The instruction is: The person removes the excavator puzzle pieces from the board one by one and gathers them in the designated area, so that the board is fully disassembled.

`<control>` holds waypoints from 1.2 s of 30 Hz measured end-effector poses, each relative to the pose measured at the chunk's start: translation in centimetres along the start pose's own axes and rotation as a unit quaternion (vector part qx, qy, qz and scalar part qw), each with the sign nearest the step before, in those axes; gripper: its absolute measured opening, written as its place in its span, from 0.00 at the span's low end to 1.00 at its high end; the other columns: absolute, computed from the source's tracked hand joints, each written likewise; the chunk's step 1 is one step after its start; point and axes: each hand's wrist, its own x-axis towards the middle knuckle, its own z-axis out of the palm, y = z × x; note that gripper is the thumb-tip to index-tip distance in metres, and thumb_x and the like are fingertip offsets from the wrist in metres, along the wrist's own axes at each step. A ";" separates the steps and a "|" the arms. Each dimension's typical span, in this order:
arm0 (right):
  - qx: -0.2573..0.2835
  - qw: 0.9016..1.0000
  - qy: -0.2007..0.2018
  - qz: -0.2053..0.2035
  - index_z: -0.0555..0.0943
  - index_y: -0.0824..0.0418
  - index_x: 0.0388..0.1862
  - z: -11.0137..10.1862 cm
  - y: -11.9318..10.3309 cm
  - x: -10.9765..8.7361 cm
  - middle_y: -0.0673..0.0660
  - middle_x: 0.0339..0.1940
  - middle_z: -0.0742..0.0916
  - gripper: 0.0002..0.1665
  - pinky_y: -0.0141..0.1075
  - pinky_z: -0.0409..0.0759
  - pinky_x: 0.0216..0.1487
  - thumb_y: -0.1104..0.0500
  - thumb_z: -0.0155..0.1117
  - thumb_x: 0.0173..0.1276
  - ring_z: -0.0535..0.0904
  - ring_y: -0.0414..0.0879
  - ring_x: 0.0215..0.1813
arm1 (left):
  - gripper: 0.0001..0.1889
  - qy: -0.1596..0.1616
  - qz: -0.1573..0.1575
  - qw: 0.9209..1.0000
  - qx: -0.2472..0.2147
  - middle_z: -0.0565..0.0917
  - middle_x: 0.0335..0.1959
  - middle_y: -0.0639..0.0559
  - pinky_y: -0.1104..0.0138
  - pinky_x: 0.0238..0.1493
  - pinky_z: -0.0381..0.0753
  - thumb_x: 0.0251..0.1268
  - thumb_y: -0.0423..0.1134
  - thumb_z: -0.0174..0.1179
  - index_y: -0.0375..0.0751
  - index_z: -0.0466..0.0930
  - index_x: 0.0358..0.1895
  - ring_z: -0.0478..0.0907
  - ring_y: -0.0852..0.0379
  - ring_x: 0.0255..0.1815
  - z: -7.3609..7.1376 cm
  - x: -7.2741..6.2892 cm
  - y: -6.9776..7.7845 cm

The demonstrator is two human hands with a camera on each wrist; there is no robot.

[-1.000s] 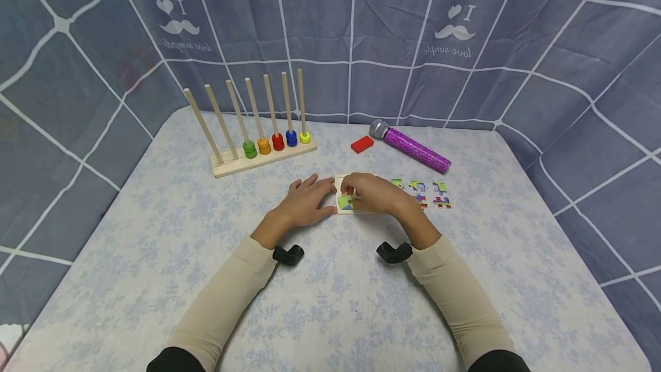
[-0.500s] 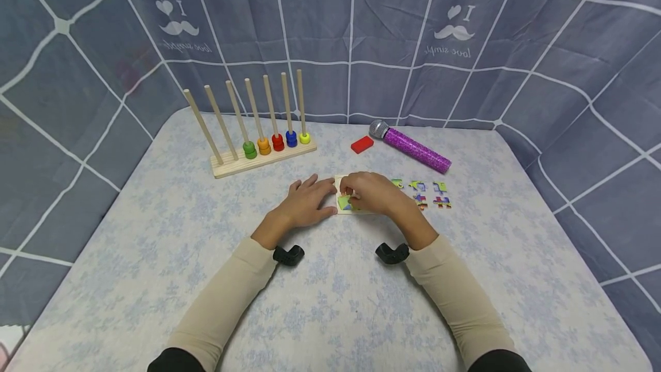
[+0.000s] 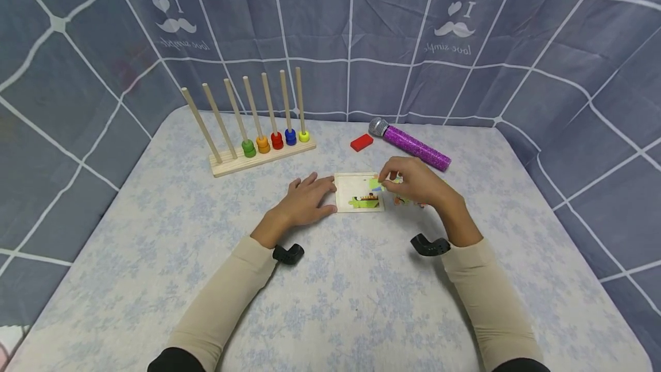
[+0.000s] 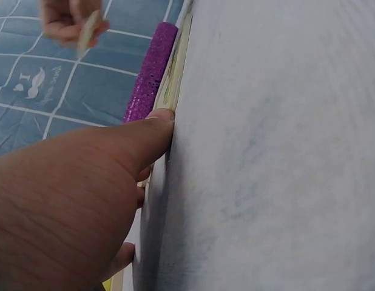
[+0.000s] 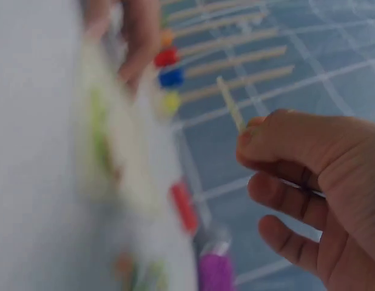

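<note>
My left hand (image 3: 303,204) rests against the left edge of the wooden frame (image 3: 345,188), fingers spread, gripping nothing. A small puzzle section (image 3: 365,202) lies inside, along the near side toward the right; I judge this an early stage, as most of the frame floor is bare. Loose pieces (image 3: 399,201) remain outside, to the right; my right hand (image 3: 413,181) partly hides them, so I cannot count them. That hand pinches one puzzle piece (image 5: 230,104), raised near the frame's far right corner. Farther back: bead rack (image 3: 260,158) left, red block (image 3: 361,143) centre, microphone (image 3: 417,146) right.
</note>
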 end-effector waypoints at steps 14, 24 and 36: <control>0.021 1.000 -0.011 -0.001 0.89 0.58 0.35 1.6 4.8 -7.3 0.47 0.36 0.87 0.10 0.40 0.81 0.40 0.72 0.72 0.63 0.82 0.43 0.39 | 0.25 -0.001 -0.004 1.000 0.000 0.61 0.79 0.50 0.35 0.71 0.48 0.75 0.55 0.58 0.49 0.72 0.68 0.49 0.37 0.80 0.1 0.0 -0.2; -0.025 0.999 -0.027 0.008 0.89 0.57 0.34 2.2 4.4 -6.9 0.50 0.35 0.87 0.09 0.40 0.80 0.39 0.71 0.71 0.64 0.80 0.42 0.37 | 0.25 -0.002 -0.004 1.000 0.009 0.61 0.79 0.51 0.35 0.71 0.48 0.75 0.55 0.57 0.49 0.71 0.68 0.49 0.37 0.80 0.2 0.1 -0.3; -0.054 0.997 -0.035 0.032 0.89 0.55 0.34 2.2 4.1 -6.8 0.45 0.35 0.85 0.09 0.42 0.79 0.40 0.69 0.73 0.64 0.79 0.41 0.38 | 0.25 0.000 0.001 1.000 0.006 0.60 0.80 0.51 0.36 0.71 0.48 0.75 0.56 0.57 0.50 0.71 0.68 0.49 0.38 0.80 0.4 0.2 -0.5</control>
